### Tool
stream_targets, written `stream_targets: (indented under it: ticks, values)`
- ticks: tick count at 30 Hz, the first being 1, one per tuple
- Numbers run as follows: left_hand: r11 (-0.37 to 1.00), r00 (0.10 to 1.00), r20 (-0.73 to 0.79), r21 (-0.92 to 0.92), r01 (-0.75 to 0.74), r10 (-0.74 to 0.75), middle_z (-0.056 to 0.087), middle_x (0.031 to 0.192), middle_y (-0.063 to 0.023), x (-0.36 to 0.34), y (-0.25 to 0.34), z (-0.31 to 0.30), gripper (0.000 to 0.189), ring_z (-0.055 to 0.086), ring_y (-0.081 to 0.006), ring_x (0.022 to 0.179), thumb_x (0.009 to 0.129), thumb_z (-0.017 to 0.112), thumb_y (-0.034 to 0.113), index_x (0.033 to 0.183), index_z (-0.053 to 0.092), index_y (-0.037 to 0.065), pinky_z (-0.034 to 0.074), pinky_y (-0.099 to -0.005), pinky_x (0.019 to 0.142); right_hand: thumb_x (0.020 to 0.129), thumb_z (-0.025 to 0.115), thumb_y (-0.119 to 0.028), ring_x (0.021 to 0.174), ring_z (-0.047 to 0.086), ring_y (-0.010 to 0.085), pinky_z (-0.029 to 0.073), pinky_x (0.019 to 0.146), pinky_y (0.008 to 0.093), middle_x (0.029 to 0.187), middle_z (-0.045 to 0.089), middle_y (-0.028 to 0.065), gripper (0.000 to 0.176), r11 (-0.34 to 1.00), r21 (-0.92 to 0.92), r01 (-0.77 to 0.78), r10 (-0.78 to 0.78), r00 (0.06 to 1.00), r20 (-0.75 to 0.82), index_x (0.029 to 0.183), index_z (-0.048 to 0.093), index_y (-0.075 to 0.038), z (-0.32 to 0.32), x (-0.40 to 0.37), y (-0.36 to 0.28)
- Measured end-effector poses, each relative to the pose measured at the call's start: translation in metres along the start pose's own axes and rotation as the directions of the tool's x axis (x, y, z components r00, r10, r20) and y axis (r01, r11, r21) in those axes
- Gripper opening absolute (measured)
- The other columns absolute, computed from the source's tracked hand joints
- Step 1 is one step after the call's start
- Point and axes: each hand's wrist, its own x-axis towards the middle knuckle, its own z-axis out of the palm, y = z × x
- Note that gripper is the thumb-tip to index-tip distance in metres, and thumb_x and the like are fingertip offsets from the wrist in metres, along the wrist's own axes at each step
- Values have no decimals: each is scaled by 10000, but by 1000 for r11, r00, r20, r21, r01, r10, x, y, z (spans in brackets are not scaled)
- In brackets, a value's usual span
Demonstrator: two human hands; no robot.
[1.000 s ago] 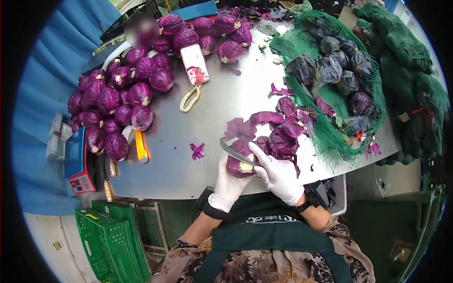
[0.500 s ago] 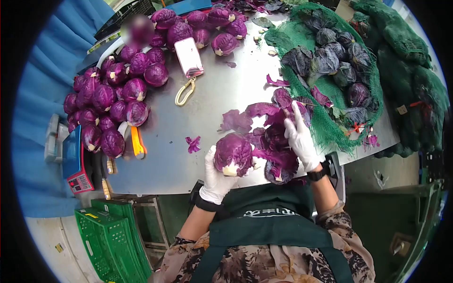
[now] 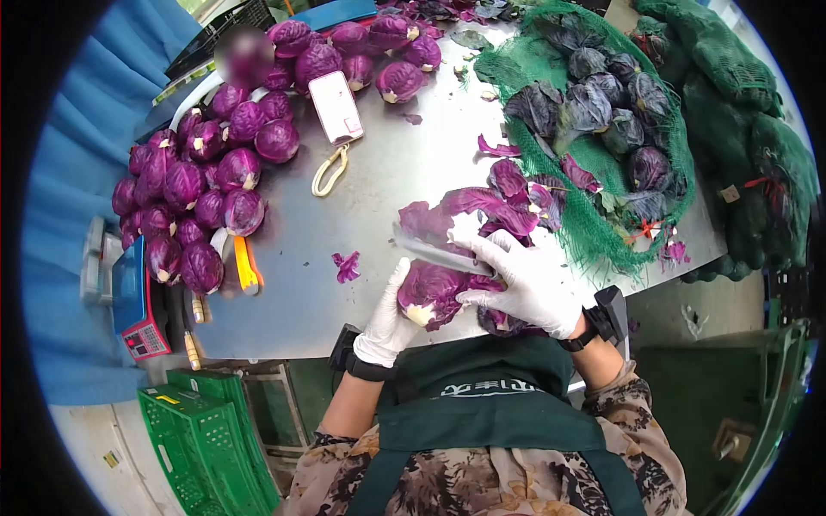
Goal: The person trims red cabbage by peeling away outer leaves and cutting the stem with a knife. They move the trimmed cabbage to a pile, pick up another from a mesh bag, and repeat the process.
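My left hand (image 3: 385, 320), in a white glove, cups the left side of a purple cabbage (image 3: 433, 294) at the table's front edge, its pale stem end facing down-left. My gloved right hand (image 3: 529, 279) is bent around a knife, with its fingertips at the cabbage's right side. The blurred knife blade (image 3: 443, 256) points left over the top of the cabbage; its handle is hidden by the hand. Loose purple leaves (image 3: 490, 206) lie behind the hands, and a darker cabbage (image 3: 501, 322) sits partly under my right hand.
Purple cabbages (image 3: 185, 185) are heaped at left and back. A phone-like device (image 3: 335, 107) with a looped strap, a yellow-orange knife (image 3: 247, 267) and a red scale (image 3: 146, 337) are on the table (image 3: 292, 322). Right: a green net (image 3: 568, 225) with dark cabbages. Green crates (image 3: 194, 439) stand below left.
My right hand has come left and down from the leaves to the cabbage, and a blade now shows there. The cabbage in my left hand has tilted slightly.
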Motion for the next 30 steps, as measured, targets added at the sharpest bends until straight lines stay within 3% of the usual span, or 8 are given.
stream_targets:
  ticks: [7, 10, 13, 20, 22, 24, 28, 30]
  values:
    - [996, 995, 88, 86, 39, -47, 619, 1200, -118, 3, 2, -15, 494, 616, -210, 1091, 987, 481, 413, 1287, 507, 22, 517, -375, 954, 846, 662, -172, 681, 644, 184, 524, 604, 305, 1011, 612, 58, 361, 936, -61, 348, -341, 935, 101, 1190, 589, -86, 0, 6, 13]
    - [923, 999, -38, 385, 19, -5, 570, 1268, -191, -3, 8, -13, 581, 587, -325, 1143, 982, 442, 454, 1324, 459, -15, 521, -508, 938, 846, 633, -165, 669, 647, 185, 521, 576, 314, 989, 597, 80, 408, 897, -239, 372, -315, 917, 244, 1223, 550, -33, -3, 3, 8]
    - [973, 979, 48, -116, 200, -196, 606, 1209, -191, 9, 3, -21, 575, 621, -328, 1086, 960, 498, 452, 1288, 493, -20, 537, -499, 912, 824, 621, -166, 667, 648, 182, 510, 550, 319, 999, 582, 104, 472, 839, -248, 484, -443, 873, 205, 1245, 514, 18, 6, 4, 17]
    - [862, 893, 340, -309, 402, -295, 606, 1170, -137, 10, 6, -34, 505, 625, -276, 1068, 926, 591, 424, 1256, 524, 47, 542, -406, 924, 794, 646, -184, 657, 634, 176, 489, 554, 300, 1000, 590, 111, 472, 821, -294, 489, -477, 871, 115, 1215, 537, 0, 27, -3, 24]
    - [955, 942, 198, -66, 289, -271, 663, 1117, -127, 7, 8, -30, 478, 650, -255, 1022, 951, 538, 424, 1215, 577, 27, 565, -429, 867, 791, 649, -174, 644, 629, 176, 485, 555, 296, 957, 599, 100, 420, 828, -300, 474, -478, 876, 66, 1167, 561, -8, 30, -3, 25]
    - [862, 987, 17, 486, -146, 157, 662, 1120, -112, 11, -14, -47, 430, 659, -242, 984, 943, 574, 375, 1219, 584, 45, 577, -401, 812, 789, 652, -155, 642, 627, 179, 483, 548, 300, 839, 598, 63, 283, 853, -245, 460, -473, 881, 8, 1038, 585, -40, 32, -3, 27]
    - [984, 981, -120, 81, 161, -151, 545, 1319, -105, 8, -5, -31, 560, 548, -186, 1184, 949, 583, 338, 1393, 416, 40, 449, -365, 1010, 788, 732, -149, 665, 628, 168, 516, 608, 299, 847, 609, 63, 254, 938, 344, 37, -20, 998, -52, 1003, 619, -74, 35, -3, 27]
    - [983, 985, -77, 84, 161, -154, 572, 1266, -83, 13, -6, -38, 504, 564, -182, 1144, 945, 583, 382, 1316, 493, 54, 444, -363, 1017, 783, 763, -196, 686, 627, 140, 513, 615, 276, 921, 616, 73, 345, 872, 454, 181, -137, 982, -127, 1076, 628, -75, 32, 2, 28]
